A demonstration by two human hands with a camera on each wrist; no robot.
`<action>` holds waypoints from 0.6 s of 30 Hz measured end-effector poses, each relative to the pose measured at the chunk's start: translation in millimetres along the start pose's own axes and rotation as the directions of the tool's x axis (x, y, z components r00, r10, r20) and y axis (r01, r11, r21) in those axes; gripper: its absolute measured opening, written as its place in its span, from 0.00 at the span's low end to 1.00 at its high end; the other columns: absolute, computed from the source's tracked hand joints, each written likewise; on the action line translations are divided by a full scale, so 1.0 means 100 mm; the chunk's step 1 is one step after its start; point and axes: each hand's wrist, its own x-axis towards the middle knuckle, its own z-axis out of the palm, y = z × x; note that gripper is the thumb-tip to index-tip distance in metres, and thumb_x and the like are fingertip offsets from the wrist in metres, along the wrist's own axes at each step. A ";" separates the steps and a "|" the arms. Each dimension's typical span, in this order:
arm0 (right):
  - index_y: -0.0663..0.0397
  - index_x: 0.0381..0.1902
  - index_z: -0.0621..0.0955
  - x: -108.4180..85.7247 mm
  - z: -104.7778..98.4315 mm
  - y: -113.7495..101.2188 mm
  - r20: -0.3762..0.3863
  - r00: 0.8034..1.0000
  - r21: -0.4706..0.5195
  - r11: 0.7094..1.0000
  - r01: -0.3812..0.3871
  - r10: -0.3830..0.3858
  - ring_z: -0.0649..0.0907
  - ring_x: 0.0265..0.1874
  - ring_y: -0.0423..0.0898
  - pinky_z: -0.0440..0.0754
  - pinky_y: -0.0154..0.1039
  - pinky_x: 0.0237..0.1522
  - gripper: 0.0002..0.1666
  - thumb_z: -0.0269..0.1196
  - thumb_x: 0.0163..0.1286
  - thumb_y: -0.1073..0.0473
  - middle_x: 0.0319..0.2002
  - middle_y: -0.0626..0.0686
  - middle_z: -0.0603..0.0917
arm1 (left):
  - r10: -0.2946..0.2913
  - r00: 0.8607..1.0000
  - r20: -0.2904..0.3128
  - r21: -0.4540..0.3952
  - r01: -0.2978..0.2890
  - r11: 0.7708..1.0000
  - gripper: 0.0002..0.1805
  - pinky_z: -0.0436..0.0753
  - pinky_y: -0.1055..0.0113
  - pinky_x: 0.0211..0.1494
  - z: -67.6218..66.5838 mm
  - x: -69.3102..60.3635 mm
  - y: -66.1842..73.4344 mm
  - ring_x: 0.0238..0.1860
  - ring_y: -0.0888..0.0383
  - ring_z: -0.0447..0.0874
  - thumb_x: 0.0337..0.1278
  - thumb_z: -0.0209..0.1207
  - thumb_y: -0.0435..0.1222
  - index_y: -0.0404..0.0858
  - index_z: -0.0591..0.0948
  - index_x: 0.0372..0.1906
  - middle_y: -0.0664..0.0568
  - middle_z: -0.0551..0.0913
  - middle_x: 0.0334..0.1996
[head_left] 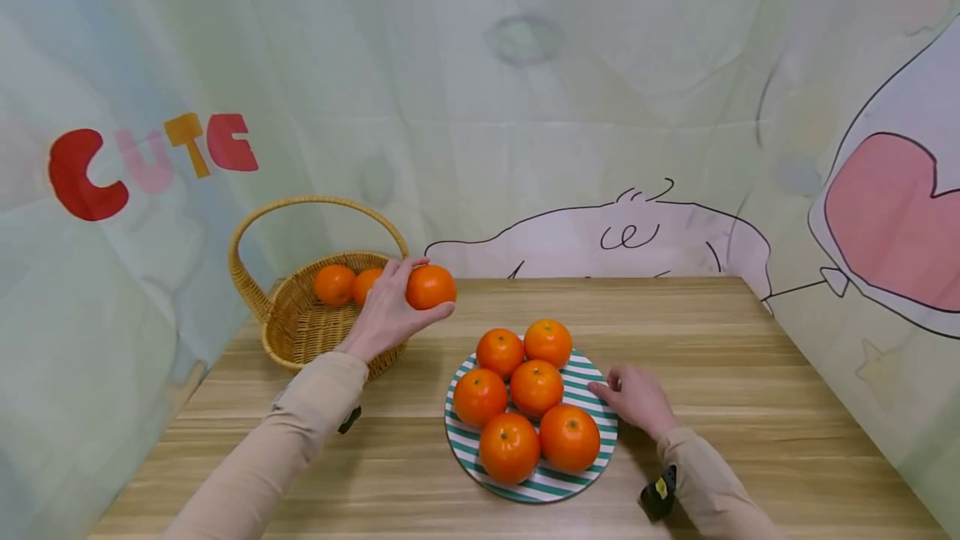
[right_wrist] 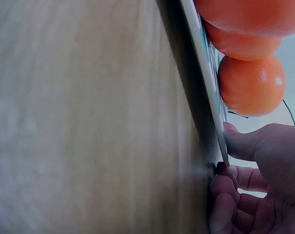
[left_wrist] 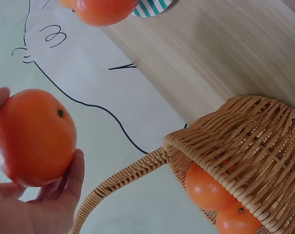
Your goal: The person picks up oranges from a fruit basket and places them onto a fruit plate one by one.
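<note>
An orange [head_left: 431, 287] is held in my left hand [head_left: 386, 311], raised by the right side of the wicker basket [head_left: 276, 338]. In the left wrist view, the fingers wrap round this orange [left_wrist: 35, 139], and its small green stem spot shows. My right hand [head_left: 637, 400] pinches the right rim of a round plate [head_left: 587, 371] with green and white stripes. The right wrist view has the thumb [right_wrist: 241, 144] over the rim and the other fingers curled below it. Several oranges [head_left: 537, 388] sit on the plate.
Inside the basket, oranges [head_left: 334, 284] lie against its far side, partly hidden by my left hand. Its tall arched handle [head_left: 318, 200] rises above the rim. The wooden table [head_left: 697, 340] meets a printed curtain [head_left: 465, 107] at the back and sides.
</note>
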 end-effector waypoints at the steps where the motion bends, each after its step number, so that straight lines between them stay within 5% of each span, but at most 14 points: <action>1: 0.54 0.23 0.76 0.00 0.00 0.00 0.001 1.000 0.001 1.000 -0.002 0.002 0.71 0.22 0.46 0.62 0.36 0.28 0.20 0.67 0.68 0.48 0.18 0.48 0.69 | -0.004 1.000 0.001 -0.002 0.004 1.000 0.42 0.75 0.42 0.58 0.00 0.00 0.00 0.51 0.41 0.79 0.53 0.69 0.52 0.39 0.69 0.70 0.38 0.74 0.56; 10: 0.54 0.24 0.77 0.00 0.00 -0.01 0.017 1.000 -0.006 1.000 -0.012 0.012 0.71 0.23 0.45 0.62 0.35 0.28 0.20 0.66 0.69 0.48 0.19 0.48 0.70 | -0.066 0.997 0.038 0.009 0.066 0.998 0.41 0.77 0.45 0.54 0.01 -0.01 0.00 0.51 0.40 0.80 0.58 0.63 0.58 0.46 0.66 0.72 0.40 0.72 0.60; 18: 0.55 0.24 0.77 0.00 0.00 0.00 0.014 1.000 -0.001 1.000 0.006 -0.006 0.71 0.23 0.45 0.63 0.36 0.28 0.19 0.66 0.70 0.49 0.19 0.48 0.69 | -0.048 0.998 0.034 -0.078 0.050 0.996 0.40 0.76 0.44 0.59 0.02 -0.04 0.04 0.56 0.43 0.77 0.56 0.66 0.57 0.48 0.68 0.71 0.41 0.74 0.62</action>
